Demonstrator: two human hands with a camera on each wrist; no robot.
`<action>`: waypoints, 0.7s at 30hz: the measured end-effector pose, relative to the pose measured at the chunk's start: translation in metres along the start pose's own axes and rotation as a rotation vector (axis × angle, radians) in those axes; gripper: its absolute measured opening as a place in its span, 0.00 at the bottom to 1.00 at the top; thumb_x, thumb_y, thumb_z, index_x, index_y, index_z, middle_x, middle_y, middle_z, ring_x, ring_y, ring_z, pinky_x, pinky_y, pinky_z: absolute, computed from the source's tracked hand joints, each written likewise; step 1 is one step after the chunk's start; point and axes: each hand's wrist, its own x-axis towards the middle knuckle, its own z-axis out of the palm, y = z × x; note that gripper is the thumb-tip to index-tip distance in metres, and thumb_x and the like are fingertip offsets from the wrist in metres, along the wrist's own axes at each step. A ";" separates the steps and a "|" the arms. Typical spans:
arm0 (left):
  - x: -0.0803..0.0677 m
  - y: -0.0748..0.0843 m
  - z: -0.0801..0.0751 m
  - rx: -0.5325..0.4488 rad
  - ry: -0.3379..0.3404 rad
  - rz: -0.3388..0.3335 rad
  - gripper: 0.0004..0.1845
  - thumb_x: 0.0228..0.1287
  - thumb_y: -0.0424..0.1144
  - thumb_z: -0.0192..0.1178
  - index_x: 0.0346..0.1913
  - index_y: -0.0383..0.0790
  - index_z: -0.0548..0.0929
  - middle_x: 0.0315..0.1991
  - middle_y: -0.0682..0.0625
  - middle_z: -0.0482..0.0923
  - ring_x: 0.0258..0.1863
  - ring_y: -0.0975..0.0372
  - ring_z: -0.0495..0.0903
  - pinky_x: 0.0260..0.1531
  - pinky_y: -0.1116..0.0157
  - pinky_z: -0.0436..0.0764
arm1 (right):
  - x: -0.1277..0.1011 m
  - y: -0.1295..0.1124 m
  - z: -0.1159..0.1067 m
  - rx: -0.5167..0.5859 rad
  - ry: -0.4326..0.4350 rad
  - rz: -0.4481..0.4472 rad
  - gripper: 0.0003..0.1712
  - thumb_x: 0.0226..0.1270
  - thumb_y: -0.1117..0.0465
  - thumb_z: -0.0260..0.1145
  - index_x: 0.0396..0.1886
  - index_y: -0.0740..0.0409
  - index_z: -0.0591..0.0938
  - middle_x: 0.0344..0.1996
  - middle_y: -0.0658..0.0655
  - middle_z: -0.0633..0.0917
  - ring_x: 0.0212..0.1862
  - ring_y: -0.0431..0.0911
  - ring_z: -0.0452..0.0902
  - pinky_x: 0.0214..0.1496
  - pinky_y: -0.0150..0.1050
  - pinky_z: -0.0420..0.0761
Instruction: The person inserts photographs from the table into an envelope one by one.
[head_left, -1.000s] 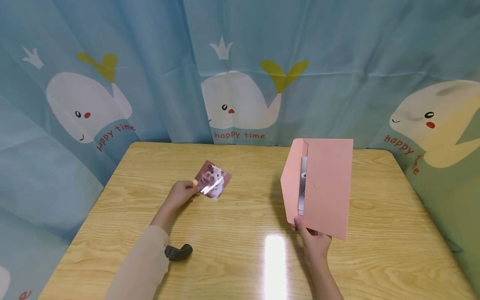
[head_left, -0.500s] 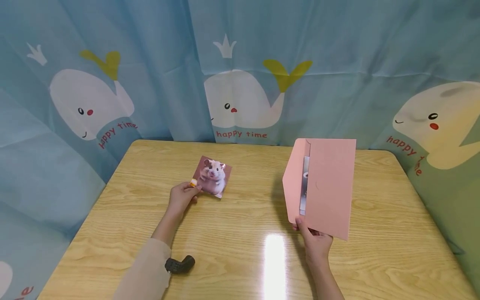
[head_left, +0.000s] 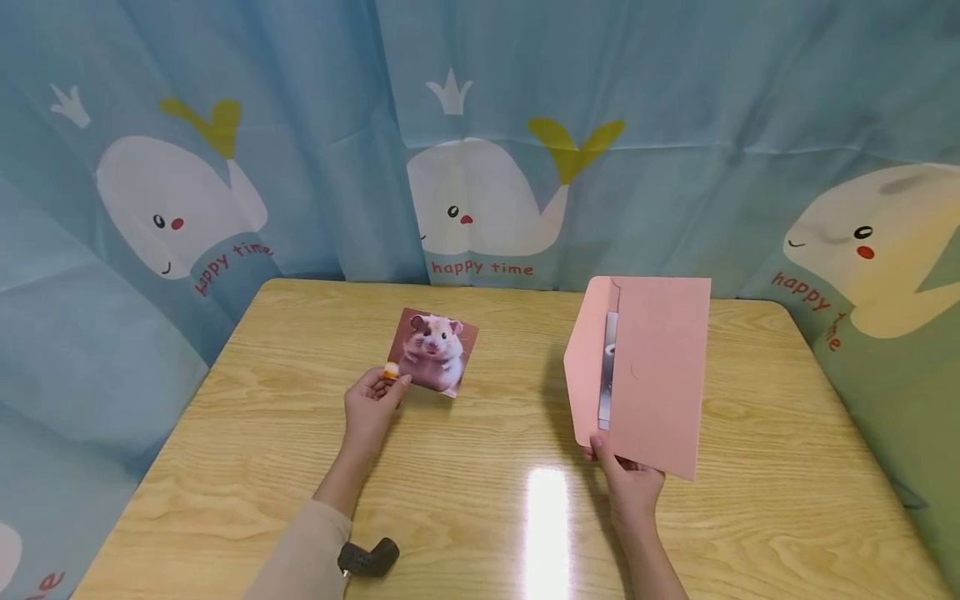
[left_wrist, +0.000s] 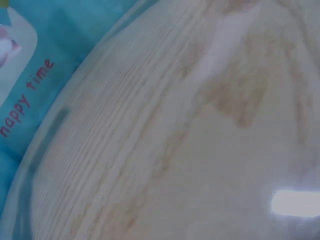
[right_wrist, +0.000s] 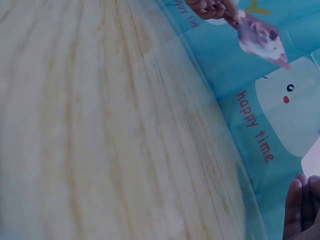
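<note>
In the head view my left hand (head_left: 371, 408) pinches a square hamster photo (head_left: 435, 354) by its lower left corner, picture side toward me. A small orange-and-white piece (head_left: 391, 370) shows at the fingers on that corner. My right hand (head_left: 630, 487) grips the bottom edge of a pink envelope (head_left: 660, 375), thumb in front. Its flap (head_left: 585, 367) is unfolded to the left, and a strip of another picture (head_left: 607, 375) shows in the opening. In the right wrist view the hamster photo (right_wrist: 262, 40) is raised in front of the curtain. The left wrist view shows neither hand.
A wooden table (head_left: 480, 483) lies under both hands, with a bright light reflection near its front. Behind it hangs a blue curtain (head_left: 322, 192) printed with whales. A black curved device (head_left: 369, 557) sits at the left sleeve (head_left: 307, 554).
The left hand has moved slightly right and turned the hamster photo to face the camera more fully; the glare on it is gone. The right hand and envelope have hardly moved.
</note>
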 end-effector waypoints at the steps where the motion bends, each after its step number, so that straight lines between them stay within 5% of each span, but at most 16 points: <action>1: -0.002 0.001 0.002 -0.027 0.011 0.014 0.05 0.56 0.25 0.63 0.33 0.28 0.78 0.21 0.59 0.79 0.21 0.71 0.75 0.21 0.76 0.75 | 0.000 0.000 0.000 -0.001 0.003 0.006 0.19 0.53 0.84 0.62 0.42 0.66 0.75 0.24 0.55 0.87 0.22 0.44 0.84 0.28 0.34 0.83; 8: -0.022 0.005 0.027 -0.191 0.032 0.133 0.05 0.54 0.21 0.62 0.30 0.32 0.78 0.22 0.58 0.80 0.20 0.71 0.76 0.21 0.77 0.75 | 0.000 0.000 0.001 -0.024 0.033 0.034 0.18 0.53 0.84 0.63 0.41 0.65 0.75 0.24 0.55 0.86 0.22 0.44 0.84 0.28 0.34 0.83; 21: -0.043 0.004 0.066 -0.212 0.039 0.293 0.08 0.51 0.20 0.64 0.34 0.20 0.77 0.26 0.60 0.80 0.24 0.71 0.76 0.25 0.78 0.76 | 0.000 0.000 0.002 0.019 0.010 0.023 0.19 0.52 0.85 0.62 0.42 0.66 0.75 0.24 0.56 0.86 0.21 0.46 0.84 0.27 0.35 0.83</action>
